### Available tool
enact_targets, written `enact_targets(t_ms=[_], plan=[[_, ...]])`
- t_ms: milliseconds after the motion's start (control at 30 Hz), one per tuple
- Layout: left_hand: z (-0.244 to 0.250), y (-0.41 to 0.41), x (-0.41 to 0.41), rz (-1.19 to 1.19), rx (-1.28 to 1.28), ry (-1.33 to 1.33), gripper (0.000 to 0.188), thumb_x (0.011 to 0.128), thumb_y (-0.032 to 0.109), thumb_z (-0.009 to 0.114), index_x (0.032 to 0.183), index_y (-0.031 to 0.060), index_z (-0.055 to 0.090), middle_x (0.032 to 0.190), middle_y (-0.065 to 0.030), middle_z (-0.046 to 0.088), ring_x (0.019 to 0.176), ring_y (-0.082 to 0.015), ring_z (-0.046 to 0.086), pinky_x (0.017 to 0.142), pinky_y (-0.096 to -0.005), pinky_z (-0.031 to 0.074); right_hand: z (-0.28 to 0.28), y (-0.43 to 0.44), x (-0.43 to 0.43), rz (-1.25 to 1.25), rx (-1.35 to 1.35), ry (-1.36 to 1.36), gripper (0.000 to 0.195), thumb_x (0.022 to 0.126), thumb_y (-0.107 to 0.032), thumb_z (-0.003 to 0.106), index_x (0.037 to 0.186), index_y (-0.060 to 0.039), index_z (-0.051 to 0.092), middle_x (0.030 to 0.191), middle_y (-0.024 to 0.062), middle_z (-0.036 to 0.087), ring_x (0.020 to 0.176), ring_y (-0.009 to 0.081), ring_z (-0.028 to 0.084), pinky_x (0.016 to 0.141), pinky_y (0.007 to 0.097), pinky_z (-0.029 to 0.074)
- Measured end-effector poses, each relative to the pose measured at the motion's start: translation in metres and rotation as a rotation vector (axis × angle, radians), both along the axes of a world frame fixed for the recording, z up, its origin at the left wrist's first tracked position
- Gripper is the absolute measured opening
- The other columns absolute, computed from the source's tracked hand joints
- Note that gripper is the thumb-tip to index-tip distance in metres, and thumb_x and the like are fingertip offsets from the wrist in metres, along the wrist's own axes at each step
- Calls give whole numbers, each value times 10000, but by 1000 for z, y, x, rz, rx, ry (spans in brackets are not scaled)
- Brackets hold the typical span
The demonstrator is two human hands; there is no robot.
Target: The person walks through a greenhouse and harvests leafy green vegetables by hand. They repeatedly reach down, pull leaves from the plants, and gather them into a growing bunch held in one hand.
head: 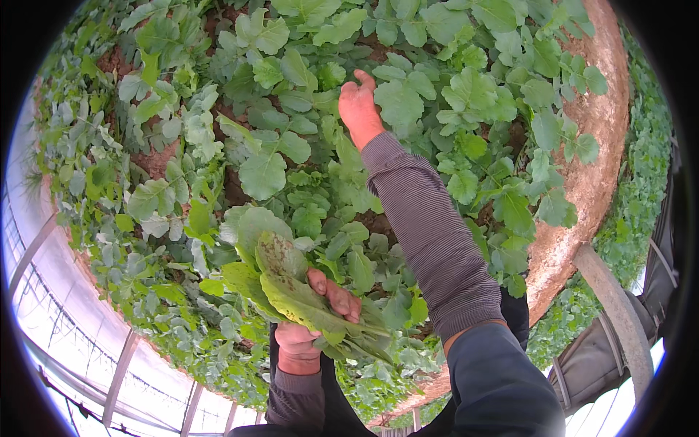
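My left hand (339, 299) grips a bunch of picked green leaves (278, 265) low in the head view, close to my legs. One leaf in the bunch has brown spots and holes, and the stems stick out past my fingers to the right. My right hand (359, 104) reaches out into the standing leafy plants (401, 104), which look like radish or a similar brassica. Its thumb side shows, but the other fingers are hidden by foliage, so whether they hold a leaf cannot be seen.
Dense leafy plants surround me, with reddish-brown soil (158, 161) between some. A bare dirt strip (592, 125) curves along the right, beyond it another planted bed (639, 142). A grey post (617, 317) rises at lower right. Translucent sheeting with ribs (120, 377) borders the left.
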State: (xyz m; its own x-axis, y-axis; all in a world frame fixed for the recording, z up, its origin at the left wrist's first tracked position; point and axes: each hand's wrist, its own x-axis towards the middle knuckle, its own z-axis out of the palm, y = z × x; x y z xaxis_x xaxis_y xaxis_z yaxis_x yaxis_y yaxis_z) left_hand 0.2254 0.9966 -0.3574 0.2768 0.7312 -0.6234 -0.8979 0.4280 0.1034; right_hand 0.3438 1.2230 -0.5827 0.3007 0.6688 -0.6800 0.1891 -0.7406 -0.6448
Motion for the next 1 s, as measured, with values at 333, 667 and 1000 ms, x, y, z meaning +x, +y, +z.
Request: enact_targets(t_ms=[333,667,1000], plan=[[2,3,3,0,27,24,570,679,114,799,1151,82,480,992,-185,668,829,-336,648,799,-456,493,-95,83,10,298,-4,74,321,970,-158,548,1269,-58,608,1139,98,685,1016,228,656,891,380,538],[3,5,5,-11,13,-8,597,667,103,835,1142,85,474,992,-178,663,883,-342,637,788,-489,505,-81,65,16,-195,-184,792,303,1059,-163,450,1276,-34,618,1203,76,690,1033,244,674,937,430,563],[1,6,3,0,-17,56,577,679,105,814,1156,87,489,1004,-172,657,895,-353,645,814,-491,511,-41,5,37,-274,271,592,468,999,-108,442,1454,-3,477,1292,73,596,986,146,585,814,273,495]])
